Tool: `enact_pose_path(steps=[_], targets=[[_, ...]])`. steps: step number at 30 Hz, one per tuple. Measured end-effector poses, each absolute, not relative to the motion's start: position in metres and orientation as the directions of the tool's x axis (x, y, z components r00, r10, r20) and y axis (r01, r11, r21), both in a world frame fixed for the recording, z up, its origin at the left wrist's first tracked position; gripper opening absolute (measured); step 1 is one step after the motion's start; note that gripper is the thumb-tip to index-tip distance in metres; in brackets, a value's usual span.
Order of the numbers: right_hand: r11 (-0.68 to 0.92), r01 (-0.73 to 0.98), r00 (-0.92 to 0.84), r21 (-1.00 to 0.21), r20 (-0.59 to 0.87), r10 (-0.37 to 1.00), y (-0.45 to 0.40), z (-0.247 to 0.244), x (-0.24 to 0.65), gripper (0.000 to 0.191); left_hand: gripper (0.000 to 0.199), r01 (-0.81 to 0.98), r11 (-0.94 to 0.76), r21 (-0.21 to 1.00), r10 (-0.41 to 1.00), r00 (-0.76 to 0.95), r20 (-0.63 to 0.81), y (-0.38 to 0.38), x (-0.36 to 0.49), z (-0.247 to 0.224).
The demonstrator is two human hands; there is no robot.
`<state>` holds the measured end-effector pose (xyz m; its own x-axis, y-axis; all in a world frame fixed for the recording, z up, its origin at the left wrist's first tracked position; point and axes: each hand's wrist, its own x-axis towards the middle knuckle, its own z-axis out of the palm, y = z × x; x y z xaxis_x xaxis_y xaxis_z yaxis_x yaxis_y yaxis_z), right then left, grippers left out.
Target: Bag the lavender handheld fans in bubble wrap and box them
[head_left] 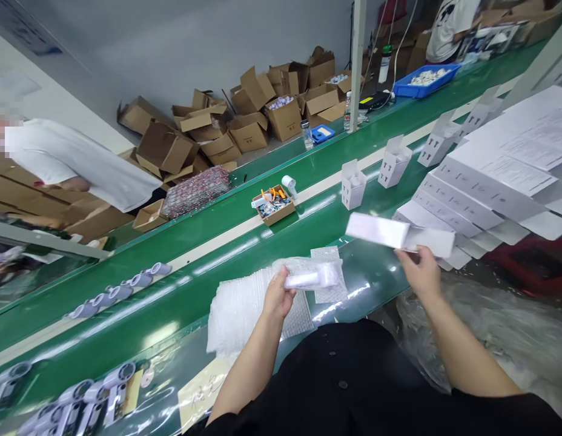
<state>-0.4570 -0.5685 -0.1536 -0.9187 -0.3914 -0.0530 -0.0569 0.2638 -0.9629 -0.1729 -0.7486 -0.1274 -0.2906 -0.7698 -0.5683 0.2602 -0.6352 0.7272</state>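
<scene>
My left hand is closed round the end of a pale handheld device, which lies inside a clear bubble-wrap bag. Below it, a stack of bubble-wrap bags rests on the work surface, with one separate bag to the right. Between the thumb and fingers of my right hand is a white carton, held sideways with a long flap stretching right. Near that hand are stacked flat white cartons. How far the carton is opened cannot be made out.
A green conveyor crosses the view, carrying upright white boxes, a small parts box and a row of pale devices. More devices lie lower left. A person in white stands across the line; another is far right.
</scene>
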Motion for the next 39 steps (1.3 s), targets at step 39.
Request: enact_pose_path(steps=[39], targets=[[-0.308,-0.637,-0.152,-0.706,0.507,-0.848,-0.649,-0.235,-0.392,0.052,0.054,-0.670,0.728,0.144,-0.663,-0.742,-0.101,-0.707,-0.257,-0.119]])
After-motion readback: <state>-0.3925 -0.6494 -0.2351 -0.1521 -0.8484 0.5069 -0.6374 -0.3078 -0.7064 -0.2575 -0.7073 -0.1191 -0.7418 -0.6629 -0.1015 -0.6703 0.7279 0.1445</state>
